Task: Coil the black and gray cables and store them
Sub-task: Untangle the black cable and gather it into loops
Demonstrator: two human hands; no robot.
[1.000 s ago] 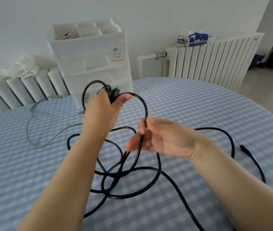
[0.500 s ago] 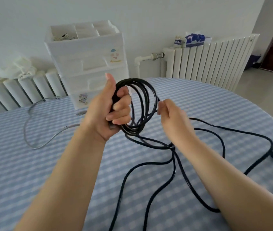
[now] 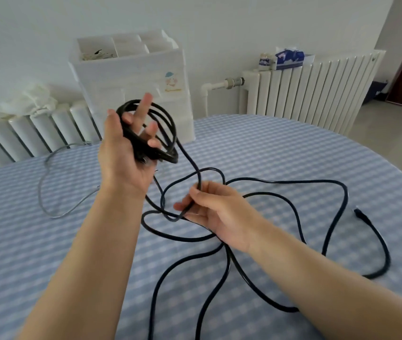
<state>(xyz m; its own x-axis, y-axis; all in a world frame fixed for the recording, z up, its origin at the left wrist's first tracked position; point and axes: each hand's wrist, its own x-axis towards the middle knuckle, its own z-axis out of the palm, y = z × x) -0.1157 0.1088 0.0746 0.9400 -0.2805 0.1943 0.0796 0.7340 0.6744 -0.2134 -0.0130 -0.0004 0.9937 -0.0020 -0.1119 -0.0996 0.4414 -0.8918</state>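
Note:
My left hand (image 3: 121,158) is raised palm up and carries a coil (image 3: 168,123) of the black cable. Its lower fingers curl over the bundle, while the index and middle fingers stretch out through the loops. From the coil the cable drops to my right hand (image 3: 219,209), which pinches one strand just above the table. The rest of the black cable (image 3: 293,184) sprawls in loose loops over the checked cloth, its plug end (image 3: 358,213) lying at the right. A gray cable (image 3: 42,182) lies uncoiled at the left.
A white plastic drawer unit (image 3: 131,77) with open top compartments stands at the table's far edge. The round table (image 3: 293,148) has a blue checked cloth. Radiators (image 3: 305,94) line the wall; a tissue box (image 3: 289,58) and a white cloth (image 3: 31,99) sit on them.
My left hand has loosened its fingers around the coil, which now has several loops. My right hand dropped from beside the coil and took hold of a lower stretch of cable.

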